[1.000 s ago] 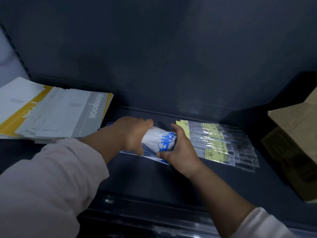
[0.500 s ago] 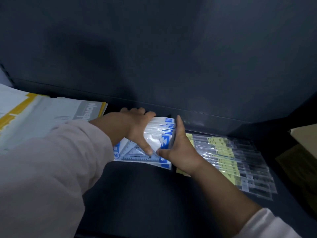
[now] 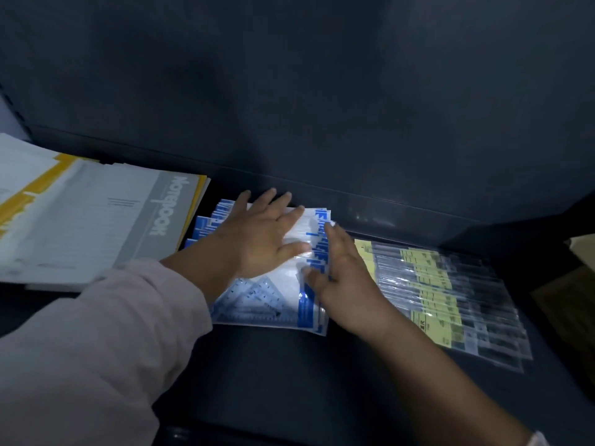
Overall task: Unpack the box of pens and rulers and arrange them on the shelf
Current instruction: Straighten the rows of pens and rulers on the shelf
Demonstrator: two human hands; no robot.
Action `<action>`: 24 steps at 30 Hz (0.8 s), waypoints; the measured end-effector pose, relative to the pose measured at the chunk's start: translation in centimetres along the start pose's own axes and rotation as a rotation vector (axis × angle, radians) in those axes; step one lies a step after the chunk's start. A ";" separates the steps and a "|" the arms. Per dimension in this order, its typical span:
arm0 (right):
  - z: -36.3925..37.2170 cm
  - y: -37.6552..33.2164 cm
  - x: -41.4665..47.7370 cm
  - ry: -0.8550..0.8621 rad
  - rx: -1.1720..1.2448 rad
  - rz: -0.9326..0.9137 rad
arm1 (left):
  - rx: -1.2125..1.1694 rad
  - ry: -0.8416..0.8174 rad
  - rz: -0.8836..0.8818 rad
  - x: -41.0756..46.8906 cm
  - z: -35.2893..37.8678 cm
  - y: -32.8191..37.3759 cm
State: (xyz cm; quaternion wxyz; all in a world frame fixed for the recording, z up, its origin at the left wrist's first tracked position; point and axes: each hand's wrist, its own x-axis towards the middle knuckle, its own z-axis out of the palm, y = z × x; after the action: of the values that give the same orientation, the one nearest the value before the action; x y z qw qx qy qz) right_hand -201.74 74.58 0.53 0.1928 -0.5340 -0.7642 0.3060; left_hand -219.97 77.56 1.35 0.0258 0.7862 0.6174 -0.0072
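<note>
The left hand [image 3: 260, 243] lay flat, fingers straight, on the ruler packs [image 3: 267, 300]. The right hand [image 3: 341, 278], also flat, touched their right edge, beside the pens [image 3: 444, 294].

I assess this as a stationery shop or its stockroom. My feed shows a dark metal shelf [image 3: 289, 381] with a matching back panel [image 3: 322, 91], of the retail racking sort. Goods lie on it in quantity, sorted by kind. A stack of notebooks [image 3: 96, 226] is at the left. Several identical blue-and-white set-square packs [image 3: 264, 297] overlap in the middle. Clear packets [image 3: 434, 294] with yellow labels lie in a row to the right. Packs and packets are in clear sale wrapping. A brown cardboard box [image 3: 584, 252] sits at the far right edge.
</note>
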 end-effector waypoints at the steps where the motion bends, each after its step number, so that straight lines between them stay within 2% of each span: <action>1: 0.2 -0.1 0.0 0.022 -0.068 -0.020 | 0.014 0.094 -0.052 -0.4 0.0 0.2; 3: 0.5 -0.3 0.3 0.071 -0.188 -0.058 | 0.017 0.233 -0.205 -1.5 0.5 0.7; 5: 0.7 -0.5 1.0 0.084 -0.266 -0.089 | -0.038 0.211 -0.283 -2.7 1.3 1.4; 9: 1.8 0.0 1.2 -0.044 -0.466 -0.097 | -0.142 0.017 -0.274 -4.5 3.4 2.4; 15: 2.2 0.1 0.9 0.001 -0.462 -0.090 | -0.125 0.150 -0.238 -5.6 4.3 2.6; 20: 2.6 -0.1 0.3 -0.093 -0.466 -0.059 | -0.148 0.085 -0.223 -6.2 4.4 3.2; 24: 1.3 -0.9 2.2 0.008 -0.461 -0.079 | -0.145 0.172 -0.196 -6.3 3.9 3.3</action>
State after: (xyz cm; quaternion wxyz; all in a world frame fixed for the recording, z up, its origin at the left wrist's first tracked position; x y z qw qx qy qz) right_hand -203.98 76.10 0.09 0.0807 -0.5347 -0.8335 0.1136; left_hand -218.14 70.49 -2.15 0.0288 0.7158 0.6901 0.1025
